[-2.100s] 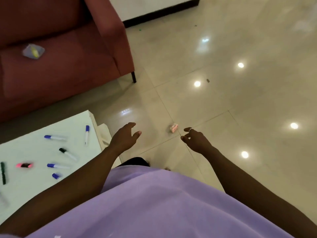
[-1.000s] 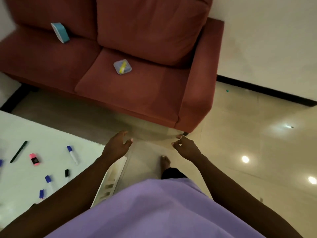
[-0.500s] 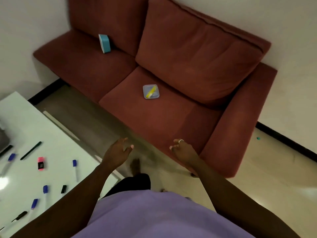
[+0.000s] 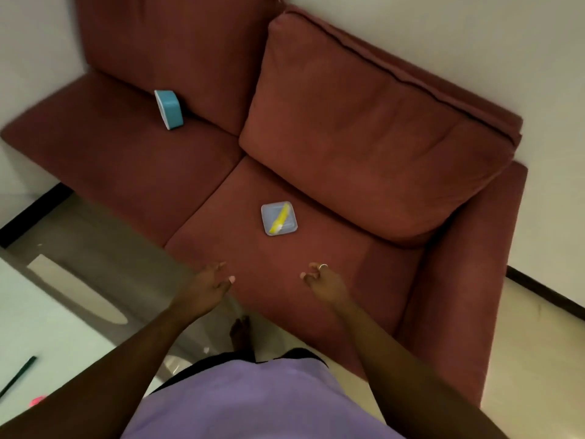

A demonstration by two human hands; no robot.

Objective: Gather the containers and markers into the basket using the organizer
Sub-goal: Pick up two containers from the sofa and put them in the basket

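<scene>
A small clear square container with something yellow inside lies flat on the right seat cushion of a red sofa. A blue container with a white lid leans on its side against the left back cushion. My left hand and my right hand hover empty over the front of the right seat cushion, fingers loosely curled and apart, short of the clear container. A dark green marker and a bit of a pink marker show on the white table at the lower left. No basket or organizer is in view.
The red sofa stands against a white wall, its armrest on the right. The white table sits close at my left. My bare foot is on the tiled floor between table and sofa.
My view has swung from the open floor to the sofa and closed in on it. Both hands stay empty, now over the seat front. Most table markers have left the frame.
</scene>
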